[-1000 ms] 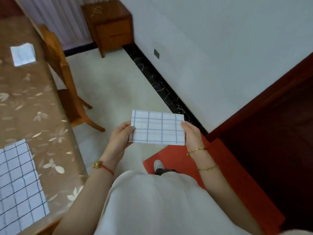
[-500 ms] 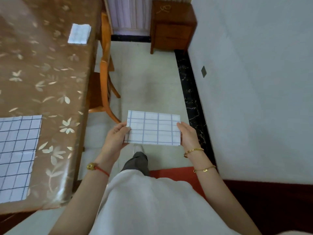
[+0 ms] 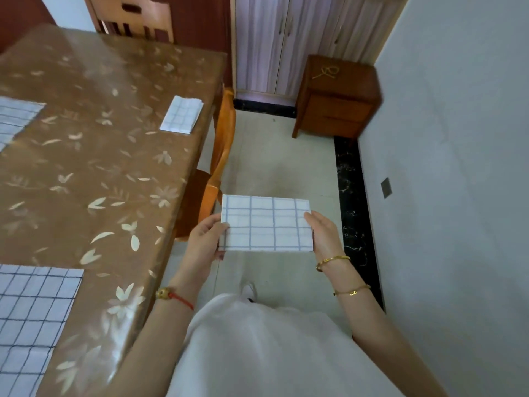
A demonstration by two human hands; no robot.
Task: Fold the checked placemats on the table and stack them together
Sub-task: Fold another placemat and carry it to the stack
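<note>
I've turned toward the table (image 3: 86,167); left hand (image 3: 204,239) and right hand (image 3: 325,233) clamp the folded placemat (image 3: 266,224) off its right edge.

Checked placemats, four: held folded placemat (image 3: 266,227), tabletop folded placemat (image 3: 181,114), far flat placemat (image 3: 17,116), near flat placemat (image 3: 31,316). Chairs, two: side chair (image 3: 220,156), end chair (image 3: 134,18). Table (image 3: 100,167), one. Bedside cabinet (image 3: 337,96), one. Hands, two: left hand (image 3: 204,239), right hand (image 3: 325,233).
</note>
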